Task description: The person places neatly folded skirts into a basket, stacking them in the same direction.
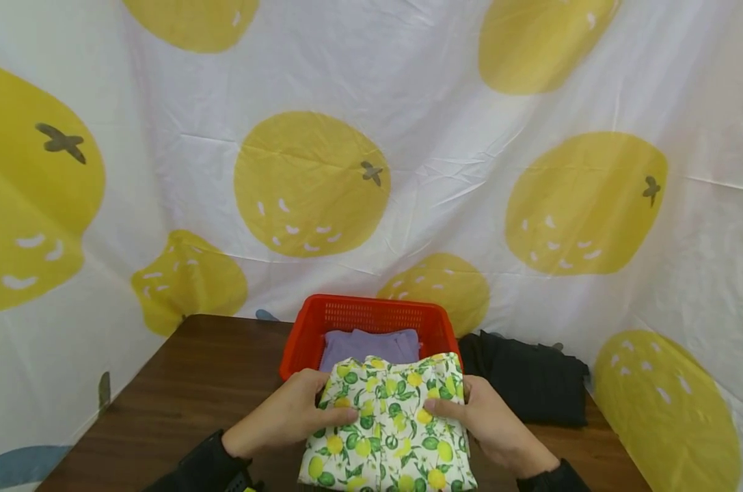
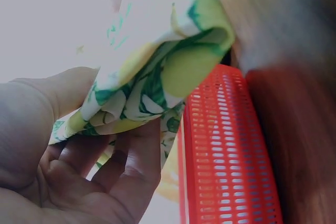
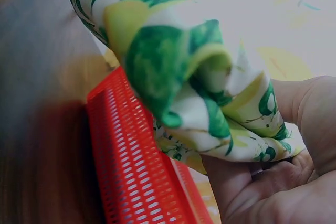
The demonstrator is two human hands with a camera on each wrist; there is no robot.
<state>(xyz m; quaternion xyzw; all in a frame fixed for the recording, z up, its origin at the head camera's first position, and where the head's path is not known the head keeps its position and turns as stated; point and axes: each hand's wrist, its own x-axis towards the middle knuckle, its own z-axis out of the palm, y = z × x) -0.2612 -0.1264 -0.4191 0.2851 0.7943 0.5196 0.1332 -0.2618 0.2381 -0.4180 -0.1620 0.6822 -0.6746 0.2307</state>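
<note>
A folded garment (image 1: 386,437), white with yellow lemons and green leaves, is held up in front of the red basket. My left hand (image 1: 291,413) grips its left side, thumb on top and fingers beneath. On the opposite side my right hand (image 1: 491,424) holds it the same way. Layered folds of the lemon-print cloth (image 2: 157,82) show between thumb and fingers in the left wrist view. The right wrist view shows the cloth (image 3: 210,103) bunched in several layers at the right hand. Behind the garment, the red basket (image 1: 377,304) contains folded lavender cloth (image 1: 368,345).
Folded black cloth (image 1: 531,379) lies right of the basket on the dark wooden table (image 1: 223,376). A white curtain with large lemons (image 1: 312,184) hangs close behind and along both sides.
</note>
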